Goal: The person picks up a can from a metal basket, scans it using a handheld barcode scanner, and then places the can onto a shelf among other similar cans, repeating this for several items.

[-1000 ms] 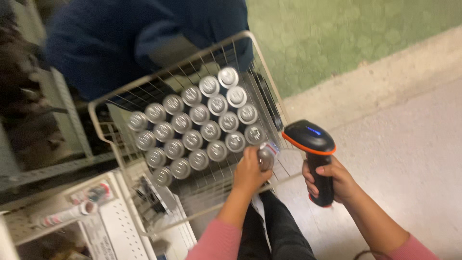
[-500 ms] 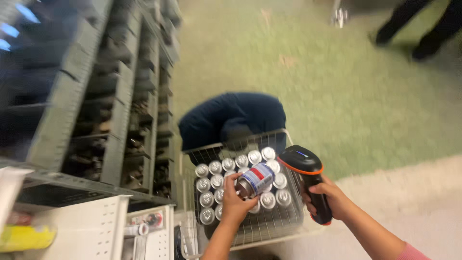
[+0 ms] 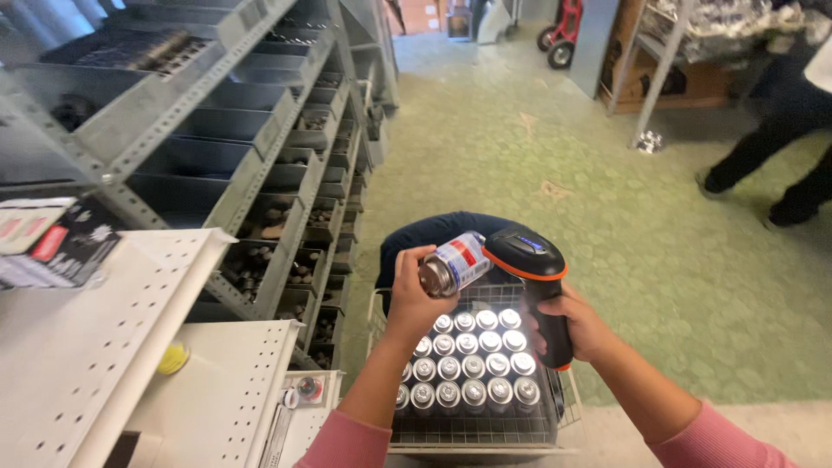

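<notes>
My left hand (image 3: 414,295) grips a small metal can (image 3: 453,264) with a red, white and blue label, held on its side above a wire basket (image 3: 555,414). My right hand (image 3: 576,328) is closed around the handle of a black and orange handheld scanner (image 3: 530,270), whose head sits right against the can's top end. Below both hands, several silver cans (image 3: 468,368) stand upright in rows inside the basket. A dark blue cloth (image 3: 433,236) lies over the basket's far end.
Grey metal shelving (image 3: 243,147) with bins of small parts runs along the left. A white perforated shelf (image 3: 95,347) with a box (image 3: 52,243) is at near left. A person's legs (image 3: 771,147) stand at far right on the green floor. A rack (image 3: 667,61) stands behind.
My view has tilted up from the basket to the aisle. My left hand has lifted one can out of the basket and raised it to the scanner head.
</notes>
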